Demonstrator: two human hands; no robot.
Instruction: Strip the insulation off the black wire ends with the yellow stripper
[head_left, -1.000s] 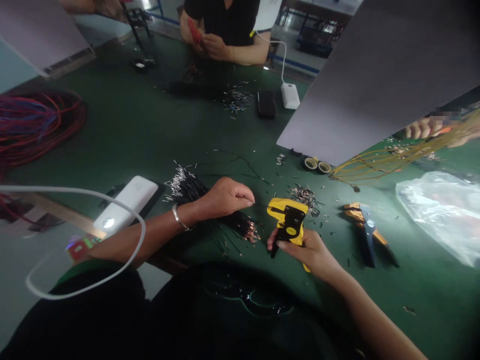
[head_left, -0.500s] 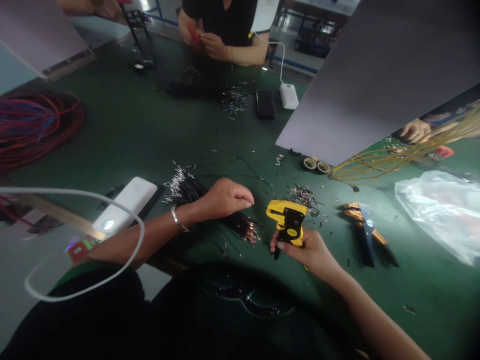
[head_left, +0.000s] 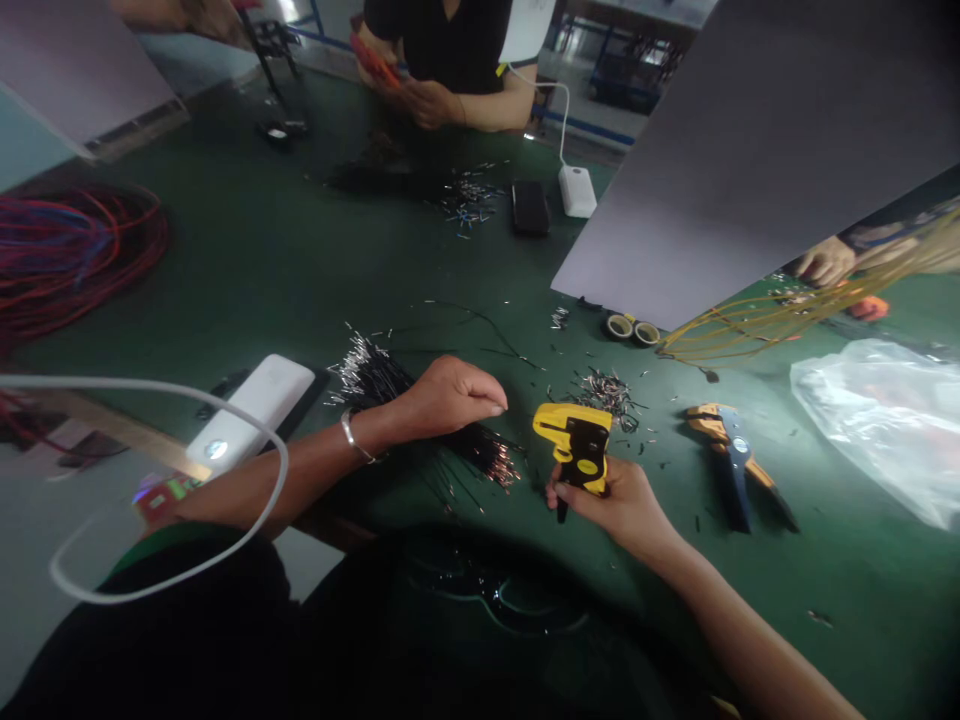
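Observation:
My right hand [head_left: 630, 505] is wrapped around a yellow and black wire stripper [head_left: 574, 440], its jaws pointing left. My left hand [head_left: 457, 395] is closed in a pinch over the bundle of black wires [head_left: 386, 370]; anything between the fingertips is too small or hidden to make out. Silvery tips stick out at the bundle's upper left, and bare copper ends [head_left: 499, 465] at its lower right. Just beyond the stripper lies a pile of short cut scraps [head_left: 606, 395].
A second stripper [head_left: 727, 455] and a clear plastic bag [head_left: 877, 420] lie right. Two tape rolls [head_left: 632, 329] sit by a grey panel [head_left: 720, 170]. A white power bank [head_left: 251, 410] is left, its cable looping over my arm. Red and blue wire coils [head_left: 75, 250] lie left. A co-worker [head_left: 450, 70] sits opposite.
The handles of the wire stripper have come closer together in my right hand, and its head has dipped slightly. My left hand stays put. The co-worker opposite has moved a red tool.

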